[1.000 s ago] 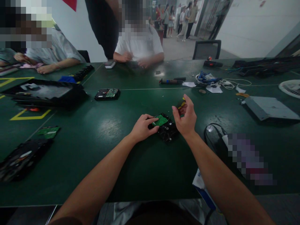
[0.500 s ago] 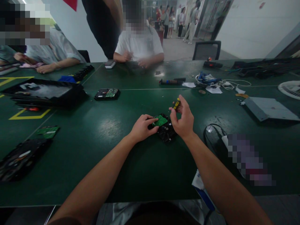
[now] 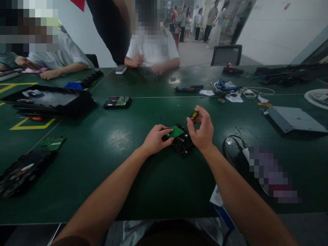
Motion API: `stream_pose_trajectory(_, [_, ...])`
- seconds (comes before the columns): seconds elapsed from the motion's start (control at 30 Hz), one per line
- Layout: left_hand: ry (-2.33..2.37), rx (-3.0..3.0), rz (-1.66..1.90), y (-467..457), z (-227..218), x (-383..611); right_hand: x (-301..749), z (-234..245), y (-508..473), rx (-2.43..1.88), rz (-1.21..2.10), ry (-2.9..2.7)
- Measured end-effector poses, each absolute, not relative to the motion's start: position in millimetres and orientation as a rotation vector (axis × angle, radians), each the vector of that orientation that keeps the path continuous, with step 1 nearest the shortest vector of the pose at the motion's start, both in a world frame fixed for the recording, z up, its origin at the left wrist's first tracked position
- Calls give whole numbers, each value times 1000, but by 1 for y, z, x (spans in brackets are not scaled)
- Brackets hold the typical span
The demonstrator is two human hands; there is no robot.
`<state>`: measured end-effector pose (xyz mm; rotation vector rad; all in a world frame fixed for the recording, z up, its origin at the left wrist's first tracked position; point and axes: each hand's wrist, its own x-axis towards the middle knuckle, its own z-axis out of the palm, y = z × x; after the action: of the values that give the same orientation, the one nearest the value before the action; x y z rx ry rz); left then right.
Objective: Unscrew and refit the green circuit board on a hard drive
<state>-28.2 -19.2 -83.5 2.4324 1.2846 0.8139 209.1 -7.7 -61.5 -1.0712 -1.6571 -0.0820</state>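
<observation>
A black hard drive (image 3: 182,143) with a green circuit board (image 3: 176,131) on top lies on the dark green table (image 3: 143,171) in front of me. My left hand (image 3: 155,139) rests on the drive's left side, fingers curled and pressing on the board's edge. My right hand (image 3: 202,130) hovers just right of the drive, fingers pinched round a small screwdriver with a yellow and black handle (image 3: 194,114), held above the board.
Another hard drive (image 3: 117,102) lies further back. A black tray (image 3: 48,100) stands at the left, a loose green board (image 3: 52,143) and an opened drive (image 3: 23,172) at near left. A grey metal plate (image 3: 294,119), cables (image 3: 238,89) and a black cable coil (image 3: 233,145) are at the right. Other people sit across the table.
My right hand turned and shifted slightly with the screwdriver, its handle now more visible between the fingers. My left hand stayed on the drive.
</observation>
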Motion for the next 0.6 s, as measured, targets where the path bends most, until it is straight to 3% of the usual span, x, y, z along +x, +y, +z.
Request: stream_pose_trajectory(0.6, [1188,2429,828,-16,-83,-34,207,-63,-7,-1020,-51,-1667])
